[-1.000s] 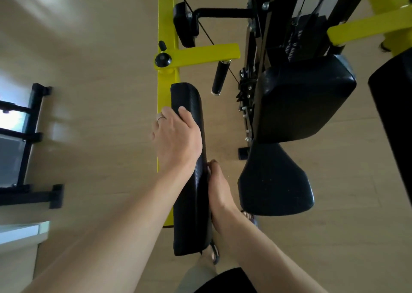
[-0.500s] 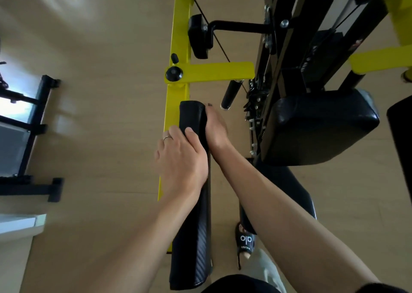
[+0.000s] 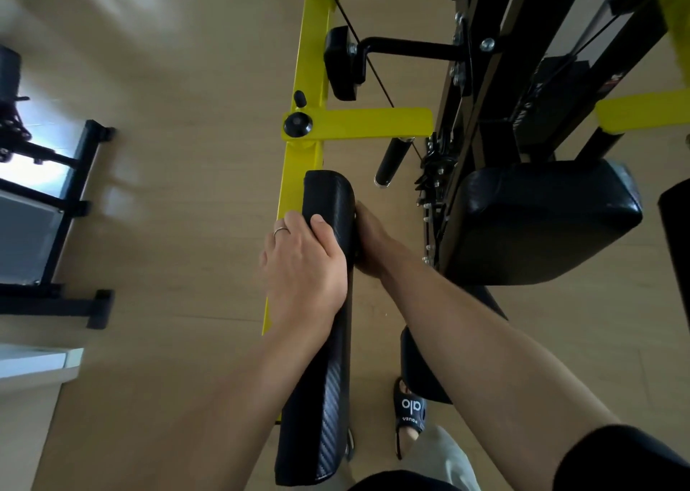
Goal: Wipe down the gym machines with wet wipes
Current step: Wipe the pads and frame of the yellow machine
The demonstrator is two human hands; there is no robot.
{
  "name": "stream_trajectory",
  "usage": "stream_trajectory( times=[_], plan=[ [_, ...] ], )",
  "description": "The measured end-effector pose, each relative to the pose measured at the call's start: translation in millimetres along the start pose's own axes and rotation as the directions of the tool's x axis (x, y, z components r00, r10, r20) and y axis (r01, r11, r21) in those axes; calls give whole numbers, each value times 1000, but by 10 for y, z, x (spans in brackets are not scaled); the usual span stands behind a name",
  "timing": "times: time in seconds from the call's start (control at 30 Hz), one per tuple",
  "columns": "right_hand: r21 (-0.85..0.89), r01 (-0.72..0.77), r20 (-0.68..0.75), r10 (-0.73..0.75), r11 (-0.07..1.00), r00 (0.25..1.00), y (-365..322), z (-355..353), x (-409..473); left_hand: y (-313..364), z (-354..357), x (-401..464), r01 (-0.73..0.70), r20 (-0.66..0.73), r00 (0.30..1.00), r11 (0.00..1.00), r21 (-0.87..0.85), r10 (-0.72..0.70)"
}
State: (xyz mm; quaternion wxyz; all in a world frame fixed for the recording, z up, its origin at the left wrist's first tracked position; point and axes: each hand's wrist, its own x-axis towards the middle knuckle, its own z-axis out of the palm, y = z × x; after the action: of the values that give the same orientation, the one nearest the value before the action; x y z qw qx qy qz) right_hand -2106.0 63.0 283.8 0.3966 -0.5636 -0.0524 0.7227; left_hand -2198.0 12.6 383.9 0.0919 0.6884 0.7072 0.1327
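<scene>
Head view: my left hand (image 3: 304, 266) gripped the long black pad (image 3: 325, 326) at centre frame, thumb over its top, while my right hand (image 3: 367, 244) pressed its far side toward three o'clock; whether those fingers curled, I could not tell, and no wipe showed. I judged the wiping mid-pad; next called for strokes toward six o'clock. The pad's textured vinyl looked glossy beside the yellow frame (image 3: 298, 177).

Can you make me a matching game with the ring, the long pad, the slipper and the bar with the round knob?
Things:
1. ring
2. long pad
3. slipper
4. bar with the round knob

States:
A. yellow
B. on a foot, white letters
C. on the left hand
D. black, between both hands

Pairs: 1-C, 2-D, 3-B, 4-A
</scene>
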Motion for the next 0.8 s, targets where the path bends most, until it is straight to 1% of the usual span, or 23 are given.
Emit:
stream_trajectory(
  times=[0.1, 0.2, 0.37, 0.43, 0.53, 0.57, 0.63, 0.67, 0.73, 0.77, 0.8],
  plan=[
    [53, -62, 1, 62, 997, 998, 284, -4, -200, -3, -6, 1, -3, -10, 1000, 1000, 3, 3],
    [63, -73, -6, 73, 995, 997, 501, -19, -325, -1, -11, 9, -9, 0, 1000, 1000, -2, 9],
    [-27, -86, -4, 86, 996, 996, 799, -25, -577, -6, -21, 7, -5, -7, 1000, 1000, -23, 5],
    [-58, -143, -10, 143, 988, 990, 937, -72, -666, -4, -14, 9, -11, -20, 1000, 1000, -16, 11],
    [-85, -185, -107, 176, 979, 979, 994, -227, -874, -5, -30, -2, -19, -12, 1000, 1000, -18, 19],
    [-60, -183, -148, 172, 981, 974, 978, -302, -935, -4, -39, -3, -19, -5, 1000, 999, -26, 19],
    [100, -167, -164, 182, 981, 970, 878, -437, -1036, 1, -48, -6, -10, 5, 1000, 999, -43, 10],
    [194, -115, -161, 147, 974, 976, 778, -471, -1120, 12, -50, -8, 0, 17, 1000, 999, -47, 1],
    [327, 55, -185, 7, 943, 983, 573, -501, -1279, 29, -66, -16, 28, 52, 998, 999, -44, -26],
    [373, 119, -187, -52, 920, 981, 484, -498, -1374, 23, -76, -31, 27, 49, 999, 998, -55, -24],
    [407, 145, -167, -82, 902, 983, 379, -489, -1478, 14, -88, -54, -13, 24, 1000, 997, -78, 15]
  ],
)
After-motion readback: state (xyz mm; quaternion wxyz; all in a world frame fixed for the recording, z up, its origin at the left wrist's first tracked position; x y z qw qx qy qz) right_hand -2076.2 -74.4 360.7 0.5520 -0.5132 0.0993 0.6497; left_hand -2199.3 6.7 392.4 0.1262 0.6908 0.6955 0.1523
